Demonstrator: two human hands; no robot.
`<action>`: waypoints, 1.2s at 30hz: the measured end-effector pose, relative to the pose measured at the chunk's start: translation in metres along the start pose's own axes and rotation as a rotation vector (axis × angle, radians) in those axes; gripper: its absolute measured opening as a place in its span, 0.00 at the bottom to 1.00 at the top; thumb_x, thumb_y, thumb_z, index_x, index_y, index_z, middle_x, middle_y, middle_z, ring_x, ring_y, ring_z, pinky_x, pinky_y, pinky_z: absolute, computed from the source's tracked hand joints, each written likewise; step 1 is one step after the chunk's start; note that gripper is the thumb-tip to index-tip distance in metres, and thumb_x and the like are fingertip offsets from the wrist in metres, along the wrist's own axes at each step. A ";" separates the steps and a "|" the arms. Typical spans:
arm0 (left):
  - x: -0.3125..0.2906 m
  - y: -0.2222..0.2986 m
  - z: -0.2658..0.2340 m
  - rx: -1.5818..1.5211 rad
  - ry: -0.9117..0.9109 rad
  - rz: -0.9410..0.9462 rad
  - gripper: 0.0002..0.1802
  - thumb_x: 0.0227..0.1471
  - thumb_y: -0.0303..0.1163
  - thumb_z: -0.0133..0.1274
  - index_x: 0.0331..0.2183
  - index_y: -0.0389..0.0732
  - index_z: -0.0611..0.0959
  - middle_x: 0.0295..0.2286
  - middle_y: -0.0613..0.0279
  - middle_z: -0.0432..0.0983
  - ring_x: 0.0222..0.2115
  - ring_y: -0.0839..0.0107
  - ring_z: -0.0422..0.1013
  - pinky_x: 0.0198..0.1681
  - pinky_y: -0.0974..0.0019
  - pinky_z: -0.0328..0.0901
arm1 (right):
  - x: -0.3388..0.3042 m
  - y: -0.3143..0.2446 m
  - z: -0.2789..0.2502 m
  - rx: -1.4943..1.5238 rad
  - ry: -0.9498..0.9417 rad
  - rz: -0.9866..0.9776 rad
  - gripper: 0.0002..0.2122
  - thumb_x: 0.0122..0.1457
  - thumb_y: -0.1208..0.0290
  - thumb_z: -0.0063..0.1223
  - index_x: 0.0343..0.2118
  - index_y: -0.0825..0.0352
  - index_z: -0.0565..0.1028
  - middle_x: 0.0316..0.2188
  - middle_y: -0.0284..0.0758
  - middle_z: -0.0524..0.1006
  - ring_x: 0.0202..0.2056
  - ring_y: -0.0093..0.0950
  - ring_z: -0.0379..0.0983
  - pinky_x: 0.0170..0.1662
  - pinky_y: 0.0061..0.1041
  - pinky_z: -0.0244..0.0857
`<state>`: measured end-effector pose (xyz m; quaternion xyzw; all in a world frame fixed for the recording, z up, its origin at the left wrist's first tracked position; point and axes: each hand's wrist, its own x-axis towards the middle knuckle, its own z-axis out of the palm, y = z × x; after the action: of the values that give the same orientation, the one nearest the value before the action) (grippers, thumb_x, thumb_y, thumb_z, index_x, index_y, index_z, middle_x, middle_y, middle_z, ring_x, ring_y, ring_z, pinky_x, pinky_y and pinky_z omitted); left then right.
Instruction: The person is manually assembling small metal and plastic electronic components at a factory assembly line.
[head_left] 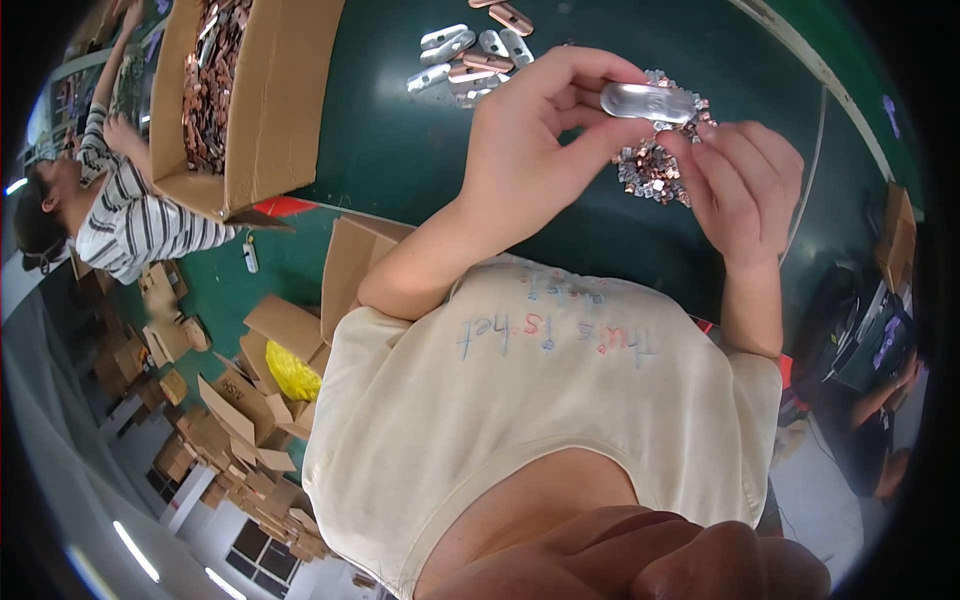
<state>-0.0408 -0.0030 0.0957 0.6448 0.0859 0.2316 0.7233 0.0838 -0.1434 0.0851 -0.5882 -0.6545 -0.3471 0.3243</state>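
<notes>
My left hand (pixel 535 140) pinches a shiny silver oval metal plate (pixel 648 102) with rounded ends between thumb and fingers, raised over the table. Close to the plate's right end, my right hand (pixel 745 185) has its thumb and fingertips drawn together; what they hold, if anything, is too small to make out. Beneath and behind the plate lies a heap of small silver and copper-coloured metal bits (pixel 648 172), partly hidden by my hands. Several loose silver and copper-coloured oval plates (pixel 470 62) lie to the left of my left hand.
A cardboard box (pixel 285 95) filled with many metal pieces (pixel 208 90) stands at the left on the green table (pixel 390 150). Beyond it a person in a striped shirt (pixel 150 225) reaches out. Open cartons (pixel 245 405) and a yellow bag (pixel 292 372) sit lower left. Another person's arm (pixel 885 390) shows at right.
</notes>
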 end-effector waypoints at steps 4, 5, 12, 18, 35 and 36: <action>0.019 0.002 0.006 -0.018 -0.024 -0.152 0.15 0.45 0.16 0.52 0.38 0.31 0.72 0.31 0.57 0.73 0.31 0.73 0.72 0.35 0.74 0.69 | -0.021 0.034 -0.012 -0.074 -0.034 0.303 0.15 0.38 0.77 0.64 0.30 0.68 0.71 0.29 0.36 0.73 0.32 0.34 0.69 0.35 0.29 0.63; 0.024 -0.008 0.004 -0.055 -0.053 -0.177 0.15 0.46 0.17 0.52 0.39 0.32 0.72 0.31 0.59 0.73 0.32 0.75 0.72 0.36 0.76 0.68 | -0.033 0.048 -0.008 -0.088 -0.063 0.407 0.13 0.40 0.77 0.62 0.30 0.69 0.70 0.29 0.37 0.72 0.33 0.36 0.69 0.37 0.30 0.63; 0.036 -0.056 -0.004 0.095 0.027 -0.087 0.13 0.47 0.16 0.50 0.38 0.31 0.69 0.31 0.57 0.73 0.31 0.73 0.73 0.37 0.75 0.68 | -0.080 0.080 0.004 -0.074 -0.090 0.707 0.06 0.48 0.78 0.54 0.29 0.69 0.71 0.26 0.38 0.71 0.31 0.35 0.68 0.35 0.28 0.63; 0.025 -0.072 0.000 0.039 0.028 -0.079 0.13 0.47 0.17 0.50 0.38 0.32 0.69 0.32 0.57 0.72 0.31 0.72 0.73 0.37 0.75 0.67 | -0.097 0.078 0.000 0.081 -0.132 0.837 0.04 0.48 0.76 0.52 0.27 0.69 0.70 0.25 0.38 0.70 0.31 0.36 0.67 0.34 0.31 0.63; 0.036 -0.104 0.002 -0.015 -0.032 -0.081 0.12 0.47 0.16 0.49 0.36 0.32 0.68 0.31 0.56 0.72 0.31 0.71 0.72 0.37 0.72 0.69 | -0.097 0.080 0.002 0.119 -0.087 0.844 0.04 0.48 0.76 0.52 0.27 0.68 0.70 0.24 0.37 0.71 0.31 0.35 0.67 0.35 0.30 0.63; 0.038 -0.104 0.004 -0.014 -0.026 -0.056 0.12 0.47 0.16 0.49 0.36 0.32 0.68 0.31 0.56 0.72 0.31 0.71 0.72 0.37 0.72 0.68 | -0.096 0.082 0.000 0.114 -0.087 0.844 0.04 0.48 0.76 0.52 0.27 0.68 0.70 0.23 0.36 0.71 0.31 0.34 0.67 0.35 0.30 0.62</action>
<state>0.0171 0.0041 0.0013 0.6399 0.0929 0.2035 0.7352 0.1743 -0.1903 0.0116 -0.7996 -0.3875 -0.1223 0.4421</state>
